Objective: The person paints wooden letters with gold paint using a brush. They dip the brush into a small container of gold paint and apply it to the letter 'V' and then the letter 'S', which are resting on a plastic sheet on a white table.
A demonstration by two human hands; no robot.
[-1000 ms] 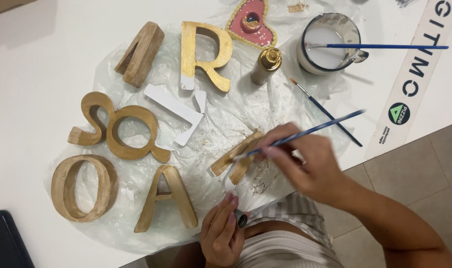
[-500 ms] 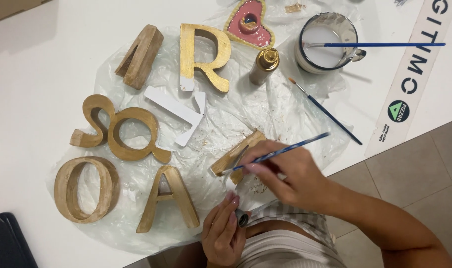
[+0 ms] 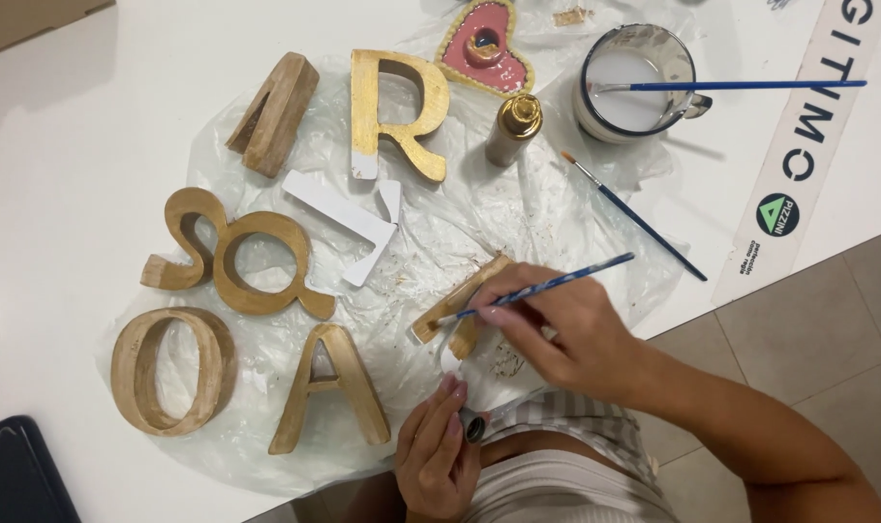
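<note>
Table: one white table, seen from above, floor tiles showing past its right edge.
Plastic sheet: one crumpled clear plastic sheet spread over the table's middle, carrying most items.
Letters: eight wooden letters counted. Six lie free in gold or brown; one white letter lies among them, unpainted. The eighth is the letter in hand, part gold, at the near edge of the sheet, under the right hand.
Banner strip: one printed white strip lies diagonally at right.
Cup: one cup of cloudy white liquid, top right.
Heart: one pink heart with gold rim, top centre.
Bottle: one small gold-capped bottle, beside the cup.
Brushes: three blue-handled. One rests in the cup; one lies loose on the sheet; one working brush touches the letter in hand.
Right hand: fingers pinched tight around the working brush.
Left hand: fingers curled, fingertips at the letter's near end; grip cannot be confirmed.
</note>
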